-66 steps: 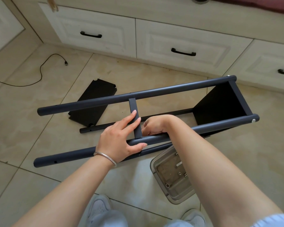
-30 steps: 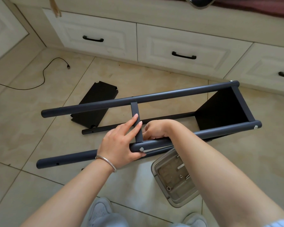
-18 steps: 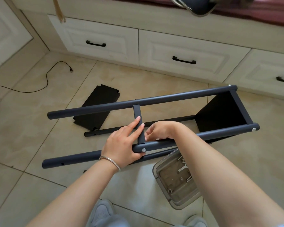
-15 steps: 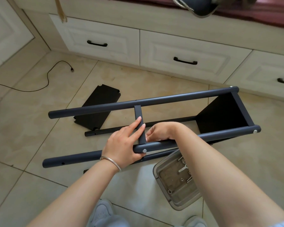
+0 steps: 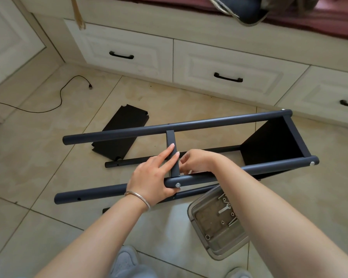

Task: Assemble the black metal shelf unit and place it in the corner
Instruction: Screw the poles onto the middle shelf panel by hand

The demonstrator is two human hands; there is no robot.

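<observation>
The black shelf frame lies on its side on the tiled floor. Its far pole (image 5: 189,125) and near pole (image 5: 249,169) are joined by a short crossbar (image 5: 172,149) and by a black shelf panel (image 5: 273,143) at the right end. My left hand (image 5: 155,177) grips the near pole beside a silver screw (image 5: 177,185), with its fingers stretched along the crossbar. My right hand (image 5: 195,160) is curled at the inner side of the joint; whatever it holds is hidden. A loose black panel (image 5: 119,135) lies on the floor behind the frame.
A clear plastic box (image 5: 217,221) with screws and a small wrench sits by my right foot. Thinner black rods (image 5: 129,162) lie under the frame. White drawers with black handles (image 5: 227,77) line the far wall. A black cable (image 5: 60,97) trails at the left.
The frame has rolled a little, so the silver screw in the near pole now faces up. Both hands have stayed at the crossbar joint. The camera has tilted upward slightly.
</observation>
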